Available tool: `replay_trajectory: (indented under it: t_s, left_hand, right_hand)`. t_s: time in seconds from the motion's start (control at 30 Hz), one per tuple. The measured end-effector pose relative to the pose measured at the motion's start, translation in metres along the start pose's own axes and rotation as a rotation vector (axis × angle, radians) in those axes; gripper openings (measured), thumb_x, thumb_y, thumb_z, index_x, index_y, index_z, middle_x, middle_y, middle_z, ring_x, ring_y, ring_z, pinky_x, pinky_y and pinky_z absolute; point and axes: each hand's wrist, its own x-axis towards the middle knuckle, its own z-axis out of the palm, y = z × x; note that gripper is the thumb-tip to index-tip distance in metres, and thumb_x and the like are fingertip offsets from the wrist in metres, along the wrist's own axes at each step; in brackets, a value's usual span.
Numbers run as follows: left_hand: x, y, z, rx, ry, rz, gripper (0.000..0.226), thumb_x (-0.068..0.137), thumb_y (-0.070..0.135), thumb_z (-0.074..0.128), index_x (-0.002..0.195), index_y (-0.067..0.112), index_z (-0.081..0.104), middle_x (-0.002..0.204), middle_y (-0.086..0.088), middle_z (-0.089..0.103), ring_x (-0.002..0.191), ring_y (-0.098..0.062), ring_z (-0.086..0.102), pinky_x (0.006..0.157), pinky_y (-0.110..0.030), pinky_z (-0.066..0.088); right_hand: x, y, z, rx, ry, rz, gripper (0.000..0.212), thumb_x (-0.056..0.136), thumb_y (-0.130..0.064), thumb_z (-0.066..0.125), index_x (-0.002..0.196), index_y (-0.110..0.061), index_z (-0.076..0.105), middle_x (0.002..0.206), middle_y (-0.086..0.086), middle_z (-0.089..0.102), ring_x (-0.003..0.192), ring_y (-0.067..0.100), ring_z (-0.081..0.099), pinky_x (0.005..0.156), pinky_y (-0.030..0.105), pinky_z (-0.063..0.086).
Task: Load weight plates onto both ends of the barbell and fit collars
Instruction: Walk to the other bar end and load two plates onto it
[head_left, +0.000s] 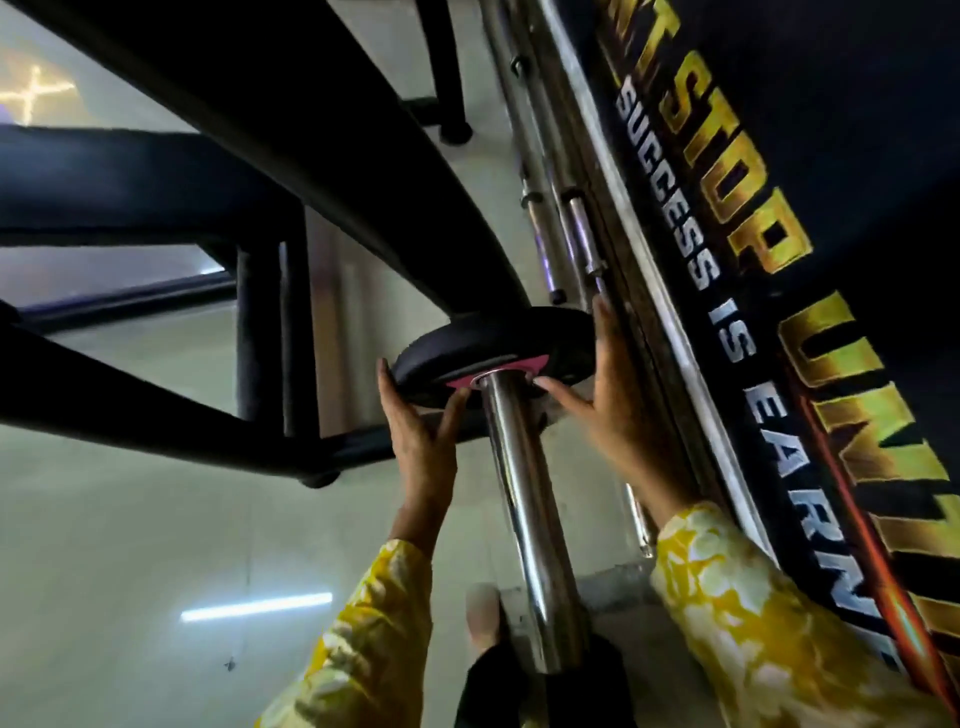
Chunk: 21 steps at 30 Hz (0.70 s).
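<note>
A shiny chrome barbell sleeve (519, 499) runs from the bottom centre up into the middle of the view. A black weight plate (483, 343) with a pink hub ring (511, 371) sits on the sleeve at its far end. My left hand (421, 441) presses flat against the plate's left rim, fingers spread. At the plate's right rim my right hand (608, 400) holds on, its thumb reaching toward the pink ring. Both arms wear yellow patterned sleeves. No collar is visible.
A black metal bench or rack frame (291, 171) crosses the upper left, right behind the plate. Spare chrome bars (561, 223) lean along a dark wall banner (753, 260) with gold lettering on the right. Pale tiled floor (130, 545) lies below; my foot (483, 616) shows near the sleeve's end.
</note>
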Motion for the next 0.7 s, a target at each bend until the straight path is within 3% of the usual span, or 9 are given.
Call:
replay_trajectory:
  t_s: [0.1,0.17,0.27,0.33,0.43,0.5,0.6,0.7]
  left_hand:
    - [0.025,-0.015,-0.004,-0.101,-0.032,-0.081,0.073,0.071,0.011,0.079,0.133,0.004,0.040,0.121,-0.001,0.058,0.105,-0.005,0.059,0.083,-0.013,0.046]
    - [0.035,-0.017,-0.010,-0.099,-0.050,-0.086,0.061,0.061,0.012,0.083,0.113,0.001,0.054,0.099,-0.001,0.065,0.088,-0.001,0.063,0.073,-0.013,0.049]
    - [0.038,-0.015,-0.014,-0.063,-0.065,-0.035,0.045,0.058,0.016,0.082,0.096,0.020,0.058,0.083,0.015,0.066,0.080,0.007,0.062,0.069,-0.012,0.048]
    - [0.035,-0.012,-0.013,-0.031,-0.067,-0.003,0.046,0.059,0.022,0.082,0.093,0.032,0.054,0.083,0.026,0.065,0.081,0.010,0.060,0.070,-0.013,0.048]
    - [0.031,-0.006,-0.016,-0.011,-0.059,0.004,0.046,0.057,0.028,0.082,0.090,0.034,0.051,0.080,0.027,0.063,0.077,0.011,0.058,0.072,-0.015,0.049]
    - [0.030,-0.005,-0.019,0.018,-0.079,0.027,0.044,0.059,0.025,0.082,0.088,0.035,0.050,0.078,0.030,0.062,0.074,0.011,0.057,0.071,-0.019,0.051]
    - [0.023,-0.006,-0.026,0.072,-0.102,0.060,0.045,0.061,0.022,0.085,0.086,0.036,0.050,0.078,0.032,0.061,0.073,0.009,0.056,0.072,-0.029,0.052]
    - [0.009,-0.009,-0.031,0.096,-0.111,0.084,0.042,0.063,0.024,0.085,0.087,0.028,0.051,0.076,0.022,0.062,0.071,0.001,0.057,0.070,-0.035,0.053]
  right_hand:
    - [0.021,0.024,0.002,0.175,-0.056,0.092,0.080,0.067,-0.031,0.077,0.132,0.000,0.041,0.131,0.002,0.044,0.122,0.000,0.037,0.106,0.012,0.028]
    - [0.026,0.028,0.001,0.241,-0.064,0.166,0.073,0.059,-0.030,0.084,0.118,0.000,0.053,0.112,0.008,0.060,0.102,0.000,0.050,0.092,0.016,0.042]
    - [0.028,0.026,-0.001,0.246,-0.058,0.182,0.066,0.056,-0.018,0.086,0.106,0.011,0.054,0.100,0.025,0.063,0.091,0.014,0.053,0.079,0.017,0.043]
    - [0.028,0.024,-0.002,0.255,-0.056,0.189,0.064,0.057,-0.018,0.086,0.104,0.011,0.054,0.095,0.023,0.063,0.086,0.015,0.054,0.076,0.019,0.044]
    - [0.022,0.025,-0.003,0.256,-0.037,0.221,0.063,0.057,-0.017,0.086,0.104,0.008,0.055,0.091,0.008,0.059,0.081,-0.002,0.050,0.073,0.003,0.039]
    - [0.014,0.025,-0.002,0.268,-0.027,0.243,0.063,0.058,-0.017,0.086,0.107,0.006,0.055,0.093,0.003,0.058,0.084,-0.002,0.051,0.075,0.001,0.039]
    - [-0.002,0.024,-0.002,0.282,-0.013,0.279,0.065,0.059,-0.020,0.086,0.112,0.001,0.055,0.097,0.003,0.060,0.090,0.008,0.056,0.080,0.009,0.043]
    - [-0.019,0.024,-0.005,0.285,-0.001,0.313,0.067,0.057,-0.022,0.087,0.111,0.001,0.054,0.100,0.013,0.064,0.092,0.017,0.058,0.085,0.028,0.048]
